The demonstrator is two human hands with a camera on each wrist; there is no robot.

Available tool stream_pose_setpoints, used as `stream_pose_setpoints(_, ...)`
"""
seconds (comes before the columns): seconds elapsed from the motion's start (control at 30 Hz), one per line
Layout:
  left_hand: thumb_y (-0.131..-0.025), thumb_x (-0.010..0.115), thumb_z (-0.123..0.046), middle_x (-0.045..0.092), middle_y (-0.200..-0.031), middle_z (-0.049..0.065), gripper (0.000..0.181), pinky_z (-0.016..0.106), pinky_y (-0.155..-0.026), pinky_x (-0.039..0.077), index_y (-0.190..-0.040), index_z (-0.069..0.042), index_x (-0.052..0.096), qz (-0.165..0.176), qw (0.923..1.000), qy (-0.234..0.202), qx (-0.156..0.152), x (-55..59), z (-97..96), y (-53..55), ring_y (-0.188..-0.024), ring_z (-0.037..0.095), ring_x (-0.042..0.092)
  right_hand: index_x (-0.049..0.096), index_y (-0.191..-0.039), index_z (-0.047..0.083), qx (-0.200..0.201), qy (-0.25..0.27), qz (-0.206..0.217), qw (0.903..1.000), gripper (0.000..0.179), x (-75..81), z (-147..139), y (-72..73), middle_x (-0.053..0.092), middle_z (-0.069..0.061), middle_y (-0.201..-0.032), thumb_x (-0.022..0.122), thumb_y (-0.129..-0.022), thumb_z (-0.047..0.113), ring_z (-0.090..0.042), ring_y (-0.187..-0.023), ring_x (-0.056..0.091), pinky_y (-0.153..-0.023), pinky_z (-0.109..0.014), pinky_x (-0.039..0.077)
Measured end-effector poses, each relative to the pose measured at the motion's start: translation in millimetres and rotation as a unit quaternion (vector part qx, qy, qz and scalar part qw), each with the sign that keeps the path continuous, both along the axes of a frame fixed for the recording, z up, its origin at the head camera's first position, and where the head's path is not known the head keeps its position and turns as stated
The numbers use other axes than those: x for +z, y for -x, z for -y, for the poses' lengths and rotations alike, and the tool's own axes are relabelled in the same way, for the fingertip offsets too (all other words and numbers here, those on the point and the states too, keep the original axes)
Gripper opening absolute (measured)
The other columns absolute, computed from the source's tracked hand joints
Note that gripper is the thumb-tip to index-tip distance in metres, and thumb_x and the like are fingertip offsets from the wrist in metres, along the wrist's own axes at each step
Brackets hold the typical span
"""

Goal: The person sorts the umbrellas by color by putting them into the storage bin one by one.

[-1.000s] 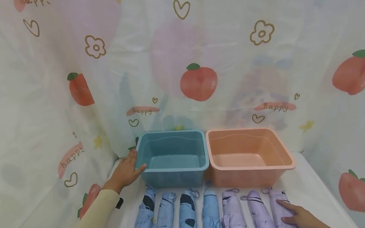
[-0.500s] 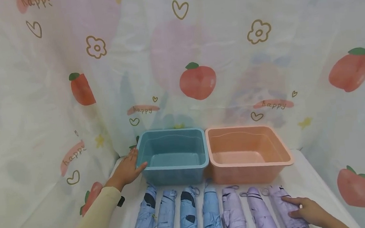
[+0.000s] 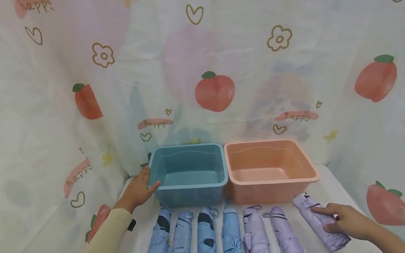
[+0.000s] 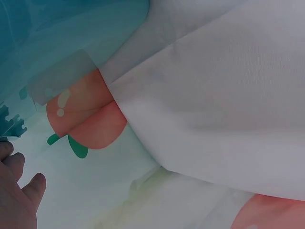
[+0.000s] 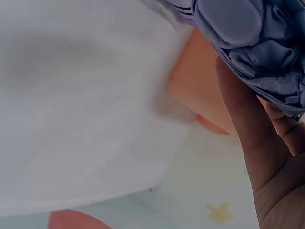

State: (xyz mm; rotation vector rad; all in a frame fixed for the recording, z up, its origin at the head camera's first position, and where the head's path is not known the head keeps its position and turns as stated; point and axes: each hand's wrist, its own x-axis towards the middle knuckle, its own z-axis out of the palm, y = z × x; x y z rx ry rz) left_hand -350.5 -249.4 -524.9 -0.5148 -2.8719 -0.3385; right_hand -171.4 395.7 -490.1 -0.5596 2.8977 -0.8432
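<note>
At the right end of a row of folded umbrellas, my right hand (image 3: 351, 222) grips a lavender folded umbrella (image 3: 319, 224) between thumb and fingers. It lies tilted, its strap end pointing up and left. In the right wrist view the bunched end of that umbrella (image 5: 257, 43) fills the upper right corner, with the fingers (image 5: 243, 114) along its underside. My left hand (image 3: 136, 191) rests at the left side of the blue bin (image 3: 190, 197), fingers straight and thumb at the front corner of its rim. Only some fingers of this hand (image 4: 19, 186) show in the left wrist view.
A peach-coloured bin (image 3: 264, 191) stands against the blue bin's right side. Before them lie several blue folded umbrellas (image 3: 182, 237) and two more lavender umbrellas (image 3: 286, 235). A patterned curtain (image 3: 218, 53) encloses the white table (image 3: 339, 189) at the back and sides.
My right hand has closed its grip on the rightmost lavender umbrella and shifted it right, away from its neighbour, with more tilt. The left hand stays at the blue bin.
</note>
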Motion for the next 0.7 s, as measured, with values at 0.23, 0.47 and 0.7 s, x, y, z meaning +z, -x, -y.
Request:
stream_pose_setpoints(0.23, -0.085, 0.024, -0.066, 0.018, -0.144, 0.018, 0.089, 0.051, -0.099, 0.022, -0.139, 0.005, 0.018, 0.005, 1.0000, 0.002, 0.005, -0.2, 0.5, -1.5, -0.131, 0.031, 0.016, 0.061, -0.116, 0.014, -0.012, -0.028, -0.040, 0.9987, 0.047, 37.8, 9.6, 10.6, 0.045, 0.011, -0.074, 0.071, -0.072, 0.026, -0.001, -0.060, 0.037, -0.049, -0.021, 0.034)
stream_pose_setpoints(0.47, -0.086, 0.025, -0.065, 0.019, -0.144, 0.018, 0.088, 0.050, -0.100, 0.020, -0.138, 0.005, 0.019, -0.004, 1.0000, 0.002, 0.007, -1.0, 1.8, 1.6, -0.132, 0.030, 0.016, 0.059, -0.118, 0.010, 0.023, -0.047, -0.016, 0.9985, 0.048, 68.2, 16.4, 36.3, 0.049, 0.005, -0.084, 0.071, -0.073, 0.022, -0.005, -0.067, 0.044, -0.053, -0.022, 0.041)
stream_pose_setpoints(0.7, -0.087, 0.027, -0.063, 0.019, -0.143, 0.019, 0.086, 0.049, -0.101, 0.020, -0.137, 0.007, 0.021, -0.016, 0.9999, 0.000, -0.003, -2.1, 1.0, 0.7, -0.131, 0.031, 0.016, 0.058, -0.120, 0.012, 0.039, -0.083, 0.004, 0.9958, 0.048, 98.9, 34.6, 59.9, 0.045, 0.000, -0.083, 0.070, -0.073, 0.014, -0.013, -0.069, 0.045, -0.052, -0.023, 0.043)
